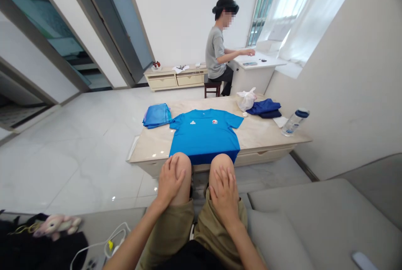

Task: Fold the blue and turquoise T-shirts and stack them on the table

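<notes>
My left hand [170,180] rests on my left knee, fingers spread, holding nothing. On the other knee lies my right hand [225,192], its fingers also apart and nothing in it. Just beyond my knees a blue T-shirt [204,136] is spread out on the low table [260,138], collar facing away from me and its lower edge hanging over the near side. A folded blue garment [157,115] sits by its left sleeve.
Dark blue cloth [265,107], a white plastic bag [246,99] and a clear bottle [295,122] stand on the table's right part. A person [220,52] sits at a white desk [256,63] behind. A plush toy [58,225] and cables lie on the sofa at left.
</notes>
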The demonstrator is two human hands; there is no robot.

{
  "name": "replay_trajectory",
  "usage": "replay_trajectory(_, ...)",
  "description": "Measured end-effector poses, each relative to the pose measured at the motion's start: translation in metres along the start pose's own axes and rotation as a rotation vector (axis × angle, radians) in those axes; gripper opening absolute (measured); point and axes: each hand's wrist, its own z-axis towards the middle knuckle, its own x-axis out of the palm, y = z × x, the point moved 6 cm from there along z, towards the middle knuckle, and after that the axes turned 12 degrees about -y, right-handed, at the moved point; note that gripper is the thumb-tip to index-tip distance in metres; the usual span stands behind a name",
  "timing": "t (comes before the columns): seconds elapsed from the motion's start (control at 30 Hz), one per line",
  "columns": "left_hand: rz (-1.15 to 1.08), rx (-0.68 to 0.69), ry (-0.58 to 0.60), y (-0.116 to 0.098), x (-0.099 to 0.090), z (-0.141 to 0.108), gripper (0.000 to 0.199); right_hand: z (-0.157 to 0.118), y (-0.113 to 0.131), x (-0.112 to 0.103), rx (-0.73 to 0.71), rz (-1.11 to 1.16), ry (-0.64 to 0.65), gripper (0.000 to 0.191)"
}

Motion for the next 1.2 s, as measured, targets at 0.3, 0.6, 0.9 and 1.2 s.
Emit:
replay_trajectory(0.3,0.076,0.057,-0.087,-0.039,-0.046,-0.029,0.065,-0.012,-0.007,-0.007,-0.040,0.060,0.005,0.069)
replay_trajectory(0.6,-0.020,-0.042,-0.138,0.016,-0.050,-0.023,0.063,0.004,0.013,0.001,-0.079,-0.025,0.010,0.067)
replay_trajectory(0.9,-0.119,-0.034,-0.168,0.034,-0.053,-0.041,0.066,0.004,0.040,0.007,-0.144,-0.093,0.048,0.084)
replay_trajectory(1.2,-0.159,0.052,-0.217,0.032,-0.041,-0.039,0.067,0.112,0.030,0.013,0.004,0.085,0.266,0.074)
